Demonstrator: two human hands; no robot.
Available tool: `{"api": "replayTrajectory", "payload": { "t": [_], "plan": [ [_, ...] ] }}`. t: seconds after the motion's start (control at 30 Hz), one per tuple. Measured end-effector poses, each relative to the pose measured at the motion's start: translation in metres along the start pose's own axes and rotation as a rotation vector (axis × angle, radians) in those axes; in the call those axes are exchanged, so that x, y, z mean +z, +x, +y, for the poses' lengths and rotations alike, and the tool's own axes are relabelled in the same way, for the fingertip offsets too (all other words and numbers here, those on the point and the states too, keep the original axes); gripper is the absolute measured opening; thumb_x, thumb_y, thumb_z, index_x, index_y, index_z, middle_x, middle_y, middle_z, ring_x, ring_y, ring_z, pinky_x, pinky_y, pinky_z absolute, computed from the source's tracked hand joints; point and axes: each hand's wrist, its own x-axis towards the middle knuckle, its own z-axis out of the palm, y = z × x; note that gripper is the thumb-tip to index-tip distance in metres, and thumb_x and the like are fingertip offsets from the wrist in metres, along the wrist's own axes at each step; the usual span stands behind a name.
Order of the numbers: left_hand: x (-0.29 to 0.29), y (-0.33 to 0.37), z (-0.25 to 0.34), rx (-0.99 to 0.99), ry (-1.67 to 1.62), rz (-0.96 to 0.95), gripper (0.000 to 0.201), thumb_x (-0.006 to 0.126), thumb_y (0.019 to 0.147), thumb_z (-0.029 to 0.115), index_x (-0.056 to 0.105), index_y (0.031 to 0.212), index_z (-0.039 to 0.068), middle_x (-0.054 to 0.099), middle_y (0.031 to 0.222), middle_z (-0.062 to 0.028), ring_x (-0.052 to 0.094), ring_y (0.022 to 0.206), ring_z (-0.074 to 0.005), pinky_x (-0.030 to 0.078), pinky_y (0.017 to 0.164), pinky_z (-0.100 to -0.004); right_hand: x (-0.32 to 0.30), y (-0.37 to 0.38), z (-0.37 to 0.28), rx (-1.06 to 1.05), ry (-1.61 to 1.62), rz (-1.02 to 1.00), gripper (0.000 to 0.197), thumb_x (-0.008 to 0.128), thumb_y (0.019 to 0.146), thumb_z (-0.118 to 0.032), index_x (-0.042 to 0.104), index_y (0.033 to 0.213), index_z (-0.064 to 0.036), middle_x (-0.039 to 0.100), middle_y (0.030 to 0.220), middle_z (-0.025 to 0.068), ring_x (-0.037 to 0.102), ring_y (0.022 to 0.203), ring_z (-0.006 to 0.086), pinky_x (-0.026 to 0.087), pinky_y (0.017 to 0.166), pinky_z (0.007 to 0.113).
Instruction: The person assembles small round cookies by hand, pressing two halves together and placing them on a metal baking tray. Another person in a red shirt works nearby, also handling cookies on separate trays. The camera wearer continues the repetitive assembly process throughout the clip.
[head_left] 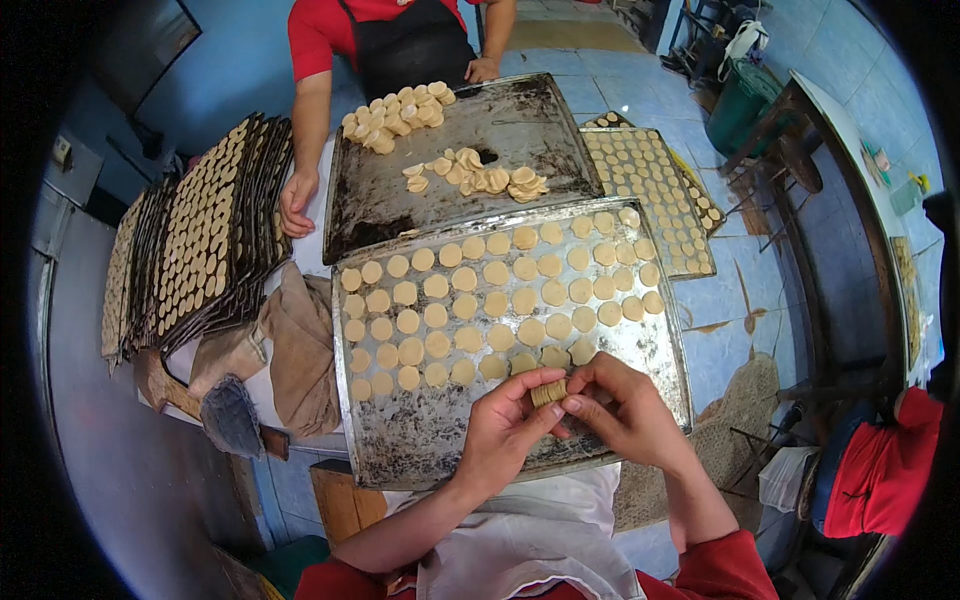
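Observation:
Between my two hands is a short stack of thin dough rounds [547, 393], held over the near part of a metal baking tray [420, 425]. My left hand [510, 415] is closed around the stack from the left. On its right side, the fingertips of my right hand [622, 410] pinch the rounds. Rows of flat pale dough rounds [497, 302] cover the far and middle part of the tray. The nearest row ends just beyond my right fingers. The tray's near strip is bare, stained metal.
Beyond lies a darker tray [450, 210] with heaped dough rounds [398, 115]. A co-worker's hand [298, 203] rests at its left. Filled trays [205, 225] lean stacked at left, beside brown cloths [303, 350]. More filled trays [655, 190] lie lower right; a green bin [745, 110] stands behind.

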Motion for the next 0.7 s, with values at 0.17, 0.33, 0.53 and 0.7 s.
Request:
{"api": "replayTrajectory", "payload": {
  "t": [0.17,0.33,0.53,0.7],
  "plan": [
    [0.009,0.003,0.001,-0.032,0.012,0.038,0.041,0.065,0.108,-0.001,0.059,0.148,-0.004,0.071,0.133,-0.0137,0.072,0.119,-0.0211,0.067,0.087,-0.0349,-0.019,0.010,0.011,0.028,-0.375,0.213,0.014,0.073,0.103,-0.015,0.069,0.105,-0.0009,0.065,0.098,0.0172,0.069,0.087,0.0407,0.054,0.076,0.046],
    [0.010,0.007,-0.002,-0.040,-0.019,-0.031,0.042,0.063,0.110,0.000,0.056,0.151,-0.005,0.069,0.134,-0.0123,0.071,0.120,-0.0203,0.067,0.091,-0.0347,-0.022,-0.002,0.004,0.044,-0.281,0.102,0.024,0.079,0.100,-0.023,0.069,0.101,-0.0012,0.066,0.095,0.0166,0.068,0.082,0.0371,0.053,0.071,0.045],
    [0.021,0.011,-0.007,-0.058,-0.024,-0.052,0.041,0.063,0.110,0.002,0.057,0.150,-0.004,0.067,0.139,-0.0133,0.070,0.123,-0.0242,0.067,0.091,-0.0375,-0.032,-0.004,0.013,0.057,-0.210,0.196,0.016,0.074,0.103,-0.016,0.069,0.099,-0.0010,0.062,0.088,0.0108,0.063,0.075,0.0220,0.049,0.067,0.035],
    [0.028,0.015,-0.005,-0.058,-0.022,-0.066,0.040,0.062,0.110,0.001,0.058,0.150,-0.003,0.066,0.140,-0.0132,0.069,0.125,-0.0246,0.067,0.092,-0.0369,-0.047,0.001,0.031,-0.012,-0.606,0.447,0.008,0.070,0.101,-0.010,0.069,0.100,-0.0027,0.066,0.094,0.0162,0.068,0.085,0.0409,0.054,0.069,0.049]
  ]
}}
